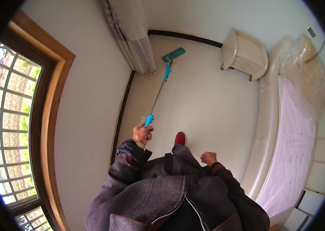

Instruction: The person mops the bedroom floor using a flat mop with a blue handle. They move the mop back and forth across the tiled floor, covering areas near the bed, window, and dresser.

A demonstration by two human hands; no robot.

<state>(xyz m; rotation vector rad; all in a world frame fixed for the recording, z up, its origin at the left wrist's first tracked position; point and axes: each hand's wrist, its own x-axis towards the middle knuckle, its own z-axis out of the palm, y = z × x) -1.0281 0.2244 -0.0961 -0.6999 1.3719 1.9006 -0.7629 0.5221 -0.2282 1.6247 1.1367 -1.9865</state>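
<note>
My left hand (142,133) is wrapped round the blue grip of a flat mop (158,95). From there the mop's metal pole slants away across the floor to its flat green head (173,54), which lies near the foot of the curtain. My right hand (208,158) hangs low in front of my body, right of my red shoe (180,138). Its fingers are curled in, and no object shows in them.
A grey patterned curtain (133,42) hangs beside the mop head. Far right stands a cream nightstand (244,54). Along the right is a bed with a padded cream side rail (267,127) and plastic over its headboard. A barred window (12,115) is on the left.
</note>
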